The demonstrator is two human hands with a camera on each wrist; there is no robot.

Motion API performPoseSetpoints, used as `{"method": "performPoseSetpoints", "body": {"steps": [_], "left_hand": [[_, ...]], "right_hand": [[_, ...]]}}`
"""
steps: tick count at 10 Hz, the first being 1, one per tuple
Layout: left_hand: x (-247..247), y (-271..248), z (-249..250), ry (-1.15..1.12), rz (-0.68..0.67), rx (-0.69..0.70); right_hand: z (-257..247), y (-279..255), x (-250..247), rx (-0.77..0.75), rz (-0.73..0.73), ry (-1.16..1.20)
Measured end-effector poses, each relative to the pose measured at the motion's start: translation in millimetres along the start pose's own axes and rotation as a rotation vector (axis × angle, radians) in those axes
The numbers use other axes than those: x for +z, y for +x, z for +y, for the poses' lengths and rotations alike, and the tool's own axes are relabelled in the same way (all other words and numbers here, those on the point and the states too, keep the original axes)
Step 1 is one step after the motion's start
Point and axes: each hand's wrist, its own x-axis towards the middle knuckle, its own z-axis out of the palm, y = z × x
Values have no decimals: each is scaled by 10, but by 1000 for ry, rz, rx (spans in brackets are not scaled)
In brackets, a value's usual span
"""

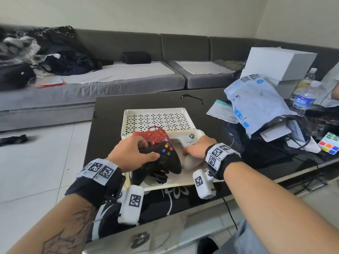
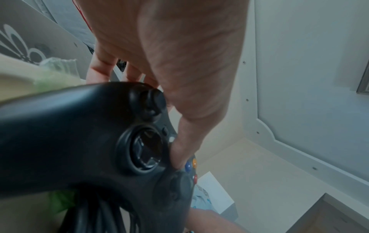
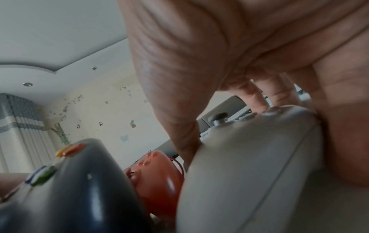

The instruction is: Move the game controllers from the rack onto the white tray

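Observation:
Three game controllers lie together on a cream rack [image 1: 161,186] at the near edge of the black table. My left hand [image 1: 150,149] grips the black controller [image 1: 165,160], thumb beside its coloured buttons [image 2: 190,164] and fingers over its far edge. The right hand [image 1: 192,149] grips the white controller [image 1: 192,138] by its near handle. Between and behind them sits the red controller [image 1: 156,137], untouched. Just beyond the rack is the white perforated tray [image 1: 157,118], with nothing in it. The right wrist view shows the white controller [image 3: 249,157], red controller [image 3: 157,173] and black controller [image 3: 75,181] side by side.
Right of the rack the table holds blue mail bags [image 1: 256,103], a water bottle [image 1: 304,96], a white box [image 1: 278,63], a puzzle cube [image 1: 329,145] and tangled cables. A thin black cord [image 1: 192,98] lies behind the tray. A grey sofa [image 1: 110,83] runs along the back.

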Motion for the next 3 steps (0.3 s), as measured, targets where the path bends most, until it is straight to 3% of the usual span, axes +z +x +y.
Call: {"method": "performPoseSetpoints", "body": {"steps": [3], "left_hand": [[11,11,18,5,-13,10]], "right_hand": [[-51,-44,-220,-67,55,-100]]}}
